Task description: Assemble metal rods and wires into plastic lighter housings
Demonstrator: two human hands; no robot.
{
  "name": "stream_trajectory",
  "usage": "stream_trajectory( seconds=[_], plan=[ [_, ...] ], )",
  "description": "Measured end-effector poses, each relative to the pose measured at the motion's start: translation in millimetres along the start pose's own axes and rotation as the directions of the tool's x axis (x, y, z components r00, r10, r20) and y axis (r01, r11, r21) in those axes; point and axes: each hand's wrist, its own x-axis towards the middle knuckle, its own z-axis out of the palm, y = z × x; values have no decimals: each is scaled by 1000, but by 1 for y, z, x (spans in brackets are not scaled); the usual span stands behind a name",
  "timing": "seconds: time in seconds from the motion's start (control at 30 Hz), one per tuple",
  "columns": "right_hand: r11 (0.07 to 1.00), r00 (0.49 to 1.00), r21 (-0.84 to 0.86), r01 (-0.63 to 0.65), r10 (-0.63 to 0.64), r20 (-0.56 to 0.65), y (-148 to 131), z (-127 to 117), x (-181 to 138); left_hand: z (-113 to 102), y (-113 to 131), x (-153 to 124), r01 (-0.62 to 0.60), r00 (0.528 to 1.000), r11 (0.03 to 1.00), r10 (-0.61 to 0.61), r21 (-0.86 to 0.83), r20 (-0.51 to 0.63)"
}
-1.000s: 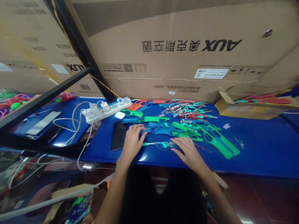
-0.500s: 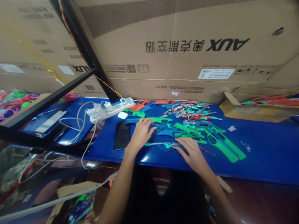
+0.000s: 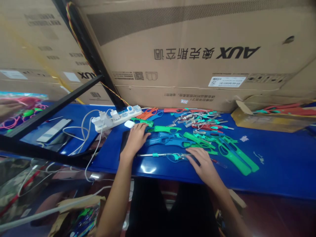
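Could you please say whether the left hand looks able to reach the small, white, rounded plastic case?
Probably yes: that white, rounded plastic case lies close beside the left hand, with nothing visible between them.

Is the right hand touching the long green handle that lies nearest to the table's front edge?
Apart. The head view shows blue table between the right hand and the long green handle.

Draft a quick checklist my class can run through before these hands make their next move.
1. Right hand at the metal rod's right end: ok.
2. Right hand's grip secure: cannot tell; its palm side is hidden.
3. Black phone uncovered: not ok; the left hand hides part.
4. Left hand holding something: cannot tell.
5. Power strip apart from both hands: ok.
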Motion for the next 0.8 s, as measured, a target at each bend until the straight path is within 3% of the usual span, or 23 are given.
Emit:
stream_trajectory(
  seconds=[0.1,0.3,0.47,0.57,0.67,0.73,0.8],
  plan=[
    [1000,1000,-3,0,0,-9,-1,0,1,-8,-18,6,56,998,997,-58,44,28],
    [1000,998,5,14,-13,-58,1,1,1,-20,-15,8,76,996,996,-78,34,50],
    [999,993,21,35,-32,-110,-2,0,1,-40,-9,-9,95,994,993,-98,-66,-44],
    [997,982,75,7,7,-189,-20,0,2,-37,15,-34,114,972,979,-145,-172,-183],
    [985,980,173,-16,49,-192,-49,2,3,-16,64,-63,100,934,935,-206,-340,-291],
    [981,990,194,19,9,-139,-66,5,3,2,102,-78,49,900,666,-353,-744,-257],
    [980,993,193,40,-17,-120,-76,7,4,17,136,-87,61,892,366,-437,-928,-114]
  ],
)
